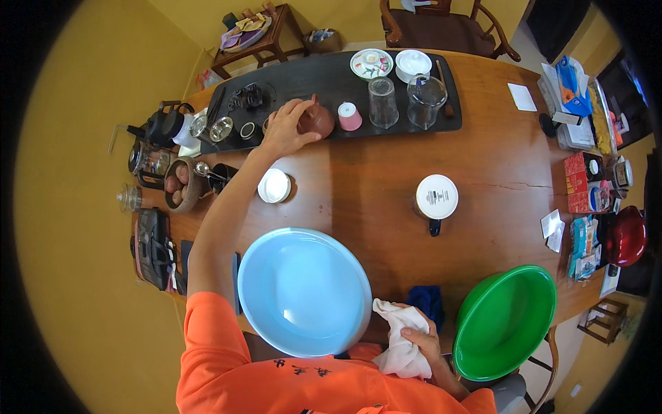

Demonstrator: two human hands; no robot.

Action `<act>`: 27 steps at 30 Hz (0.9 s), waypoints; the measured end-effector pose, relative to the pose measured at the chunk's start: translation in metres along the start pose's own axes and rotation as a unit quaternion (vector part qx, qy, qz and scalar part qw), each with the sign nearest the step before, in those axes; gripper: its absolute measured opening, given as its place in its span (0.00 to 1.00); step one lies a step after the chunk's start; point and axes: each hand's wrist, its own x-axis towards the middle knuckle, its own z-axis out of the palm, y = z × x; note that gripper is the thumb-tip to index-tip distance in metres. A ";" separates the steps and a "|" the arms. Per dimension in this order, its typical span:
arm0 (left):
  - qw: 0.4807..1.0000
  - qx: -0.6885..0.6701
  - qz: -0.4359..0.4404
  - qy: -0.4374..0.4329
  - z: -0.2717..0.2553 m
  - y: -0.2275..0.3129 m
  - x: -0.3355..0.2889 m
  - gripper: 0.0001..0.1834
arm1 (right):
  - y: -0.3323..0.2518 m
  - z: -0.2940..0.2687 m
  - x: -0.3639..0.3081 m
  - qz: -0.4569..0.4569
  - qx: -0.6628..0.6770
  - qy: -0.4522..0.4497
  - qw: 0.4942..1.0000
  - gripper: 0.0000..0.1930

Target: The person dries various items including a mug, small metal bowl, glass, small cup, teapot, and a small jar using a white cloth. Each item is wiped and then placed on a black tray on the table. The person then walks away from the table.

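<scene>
My left hand (288,130) reaches far across the table, its thumb and fingers curved around the left side of a small reddish-brown clay teapot (321,123). The teapot rests on a long black tea tray (296,76); my hand hides part of it. Close to my body, my right hand (423,339) grips a crumpled white cloth (400,338). A pink cup (349,117) stands upside down just right of the teapot. Beyond it are two clear glass vessels, a glass (383,103) and a pitcher (426,103).
A light blue basin (303,241) with water sits before me, a green basin (507,276) to the right. An upturned mug (436,196) and a white bowl (274,186) stand mid-table. Lidded bowls (372,63) occupy the tray's far end; kettles (162,124) crowd the left edge.
</scene>
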 end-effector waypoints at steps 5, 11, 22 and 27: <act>1.000 -0.007 0.008 -0.026 0.006 -0.008 0.011 0.33 | 0.002 -0.002 0.003 0.002 0.000 0.007 1.000 0.29; 0.997 -0.036 0.010 -0.074 0.009 -0.020 0.026 0.27 | 0.002 -0.002 0.005 0.023 0.010 0.010 1.000 0.29; 0.998 -0.040 -0.042 0.012 -0.003 -0.017 0.028 0.17 | 0.002 -0.003 0.008 0.009 -0.007 0.018 1.000 0.28; 1.000 -0.006 0.016 -0.019 -0.005 -0.022 0.029 0.09 | 0.001 -0.003 0.011 0.018 -0.012 0.006 1.000 0.28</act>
